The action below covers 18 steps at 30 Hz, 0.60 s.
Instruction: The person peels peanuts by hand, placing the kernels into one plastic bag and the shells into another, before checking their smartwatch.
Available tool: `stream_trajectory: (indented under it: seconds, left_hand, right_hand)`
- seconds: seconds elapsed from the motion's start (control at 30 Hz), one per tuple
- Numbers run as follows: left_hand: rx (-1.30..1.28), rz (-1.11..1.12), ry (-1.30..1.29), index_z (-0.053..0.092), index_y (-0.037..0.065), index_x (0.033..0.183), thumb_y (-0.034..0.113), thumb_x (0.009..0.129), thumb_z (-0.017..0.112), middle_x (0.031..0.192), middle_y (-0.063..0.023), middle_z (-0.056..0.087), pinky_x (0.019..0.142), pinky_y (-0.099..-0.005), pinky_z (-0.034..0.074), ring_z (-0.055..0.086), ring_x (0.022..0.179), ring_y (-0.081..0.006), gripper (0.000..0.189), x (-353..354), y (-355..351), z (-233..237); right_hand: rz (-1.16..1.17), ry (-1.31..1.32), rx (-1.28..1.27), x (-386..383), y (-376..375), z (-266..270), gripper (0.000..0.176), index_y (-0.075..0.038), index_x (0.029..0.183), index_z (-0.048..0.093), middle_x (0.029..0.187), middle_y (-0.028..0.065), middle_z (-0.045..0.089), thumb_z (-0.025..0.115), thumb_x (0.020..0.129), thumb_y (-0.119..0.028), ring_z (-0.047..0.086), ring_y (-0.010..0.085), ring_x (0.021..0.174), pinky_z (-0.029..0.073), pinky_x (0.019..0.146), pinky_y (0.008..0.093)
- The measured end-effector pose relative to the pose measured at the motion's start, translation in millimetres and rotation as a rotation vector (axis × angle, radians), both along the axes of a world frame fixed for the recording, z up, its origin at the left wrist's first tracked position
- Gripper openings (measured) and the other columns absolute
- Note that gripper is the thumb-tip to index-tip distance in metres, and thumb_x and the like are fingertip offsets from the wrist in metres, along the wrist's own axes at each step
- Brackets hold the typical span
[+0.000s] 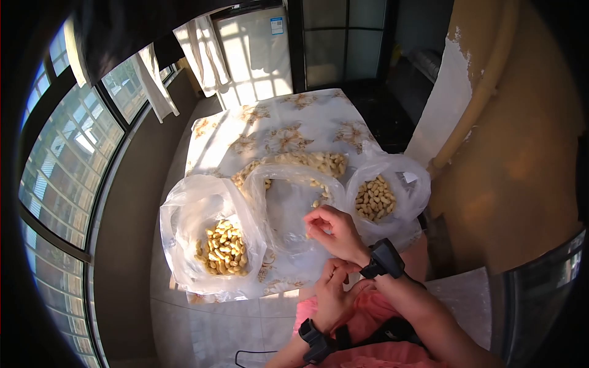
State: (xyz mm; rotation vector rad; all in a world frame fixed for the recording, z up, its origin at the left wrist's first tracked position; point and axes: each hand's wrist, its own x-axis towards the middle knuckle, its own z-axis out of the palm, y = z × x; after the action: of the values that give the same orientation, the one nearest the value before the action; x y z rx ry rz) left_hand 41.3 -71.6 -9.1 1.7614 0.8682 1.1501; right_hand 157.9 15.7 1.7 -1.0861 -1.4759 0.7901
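Observation:
My right hand (336, 232) is over the near right rim of the middle clear plastic bag (288, 211), its fingers curled in. Whatever it may hold is too small to make out. Closer to my body, just below the right wrist, is my left hand (334, 294), its fingers bent together; what is in them is hidden. In the left plastic bag (181, 245) lies a heap of peanuts in their shells (226, 248). The right plastic bag (408, 165) holds another heap of unshelled peanuts (375, 199). A few peanuts (321, 195) are scattered at the middle bag's right side.
The bags stand on a table with a flowered cloth (288, 138). A long row of peanuts (313, 161) lies behind the middle bag. Windows (73, 165) line the left, a brown wall (521, 135) the right. My wrists carry black devices (385, 259).

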Motion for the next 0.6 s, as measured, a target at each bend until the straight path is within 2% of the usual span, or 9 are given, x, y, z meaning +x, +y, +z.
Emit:
stream_trajectory:
  seconds: [0.07, 0.33, 0.53, 0.6]
  left_hand:
    - [0.015, -0.007, 0.025, 0.069, 0.003, 0.094, 0.02, 0.062, 0.094, 0.094, -0.006, 0.06, 0.063, -0.0297, 0.05, 0.059, 0.076, -0.0174, 0.043, -2, 3, 3]
    - [0.201, -0.092, 0.131, 0.071, 0.005, 0.092, 0.016, 0.074, 0.086, 0.095, -0.0062, 0.063, 0.066, -0.034, 0.055, 0.067, 0.078, -0.0228, 0.026, -10, 8, 5]
    - [0.244, -0.141, 0.1, 0.07, 0.004, 0.092, 0.016, 0.074, 0.086, 0.092, -0.0058, 0.063, 0.064, -0.0329, 0.055, 0.066, 0.076, -0.0227, 0.026, -16, 16, -12]
    - [0.234, -0.157, 0.088, 0.07, 0.004, 0.092, 0.016, 0.075, 0.086, 0.092, -0.006, 0.063, 0.064, -0.0329, 0.055, 0.067, 0.075, -0.0227, 0.026, -18, 16, -13]
  right_hand:
    - [-0.009, 0.042, -0.02, -3, -2, 1, 0.013, 0.004, 0.106, 0.064, 0.096, 0.0074, 0.065, 0.063, 0.093, 0.003, 0.068, 0.0135, 0.081, 0.057, 0.073, 0.026]
    - [0.005, 0.209, -0.242, -5, -8, -6, 0.01, 0.003, 0.105, 0.064, 0.085, 0.0059, 0.069, 0.061, 0.096, -0.001, 0.067, 0.0117, 0.075, 0.056, 0.069, 0.0246]
    - [0.026, 0.517, -0.351, -10, -10, -11, 0.015, -0.001, 0.11, 0.066, 0.09, 0.0047, 0.068, 0.064, 0.098, -0.009, 0.066, 0.0109, 0.078, 0.056, 0.069, 0.0259]
    - [0.028, 0.708, -0.439, -11, -10, -11, 0.015, -0.002, 0.111, 0.066, 0.092, 0.0043, 0.067, 0.064, 0.098, -0.01, 0.063, 0.0105, 0.08, 0.053, 0.069, 0.0249]
